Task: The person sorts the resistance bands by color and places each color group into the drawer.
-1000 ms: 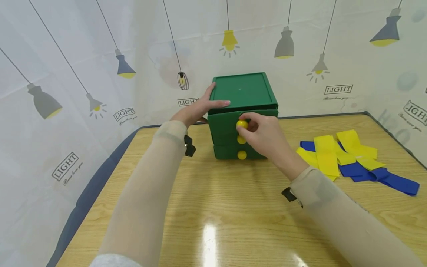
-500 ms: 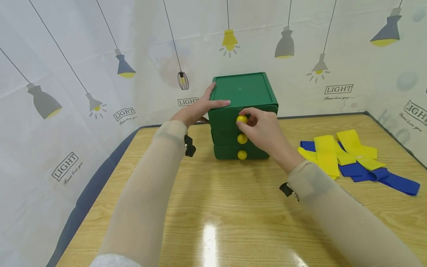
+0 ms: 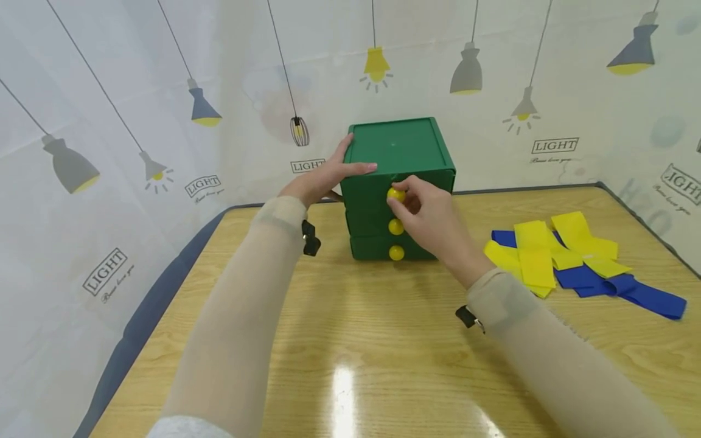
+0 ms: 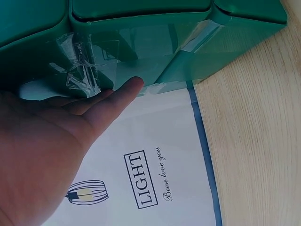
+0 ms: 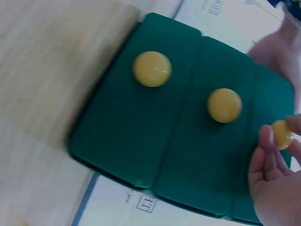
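A green three-drawer box (image 3: 400,146) stands at the back of the table, each drawer front bearing a round yellow knob. My right hand (image 3: 432,213) pinches the top knob (image 3: 395,194) between thumb and fingers. The top drawer sits flush under the box's lid. Below it are the middle knob (image 5: 225,105) and bottom knob (image 5: 152,69), both untouched. My left hand (image 3: 328,173) rests on the box's upper left corner, its thumb lying on the lid. In the left wrist view its fingers stretch straight along the taped side (image 4: 136,52).
Right of the box lies a loose pile of yellow strips (image 3: 533,255) and blue strips (image 3: 652,298) on the wooden table (image 3: 383,340). Behind the table hangs a pale cloth (image 3: 235,55) printed with lamps.
The top drawer, slightly pulled out a second ago, has slid back into the box under my right hand, which moved forward with the knob. My left hand has stayed put.
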Demonstrator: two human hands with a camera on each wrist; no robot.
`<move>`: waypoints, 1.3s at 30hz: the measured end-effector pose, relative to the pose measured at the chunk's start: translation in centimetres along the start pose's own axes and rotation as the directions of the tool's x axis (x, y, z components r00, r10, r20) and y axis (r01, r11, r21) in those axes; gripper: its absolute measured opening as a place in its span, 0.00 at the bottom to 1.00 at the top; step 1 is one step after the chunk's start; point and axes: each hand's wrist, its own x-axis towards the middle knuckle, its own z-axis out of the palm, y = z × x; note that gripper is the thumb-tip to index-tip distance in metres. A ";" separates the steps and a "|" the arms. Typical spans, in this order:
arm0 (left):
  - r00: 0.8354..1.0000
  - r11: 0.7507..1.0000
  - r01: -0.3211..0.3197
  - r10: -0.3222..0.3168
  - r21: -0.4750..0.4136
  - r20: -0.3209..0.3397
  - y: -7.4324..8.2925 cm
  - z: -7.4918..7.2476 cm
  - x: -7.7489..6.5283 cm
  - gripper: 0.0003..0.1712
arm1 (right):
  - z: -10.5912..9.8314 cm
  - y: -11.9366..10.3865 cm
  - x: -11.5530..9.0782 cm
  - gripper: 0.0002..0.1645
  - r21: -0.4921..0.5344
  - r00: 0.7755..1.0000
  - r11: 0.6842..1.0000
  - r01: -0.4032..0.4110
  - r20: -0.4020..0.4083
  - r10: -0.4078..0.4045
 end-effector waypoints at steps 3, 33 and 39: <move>1.000 1.000 -0.005 0.005 -0.004 -0.011 -0.3 0.1 0.1 0.64 | 0.7 1.1 -0.3 0.21 0.024 0.998 0.998 0.059 -0.019 -0.058; 1.000 1.000 -0.004 0.004 -0.019 -0.015 -0.2 0.4 0.4 0.62 | 1.8 2.4 -4.0 0.20 0.306 0.905 0.858 -0.413 0.245 0.349; 1.000 1.000 -0.007 0.006 -0.024 -0.024 -0.1 0.4 0.4 0.62 | 1.2 1.3 -5.4 0.19 0.295 0.895 0.854 -0.430 0.263 0.360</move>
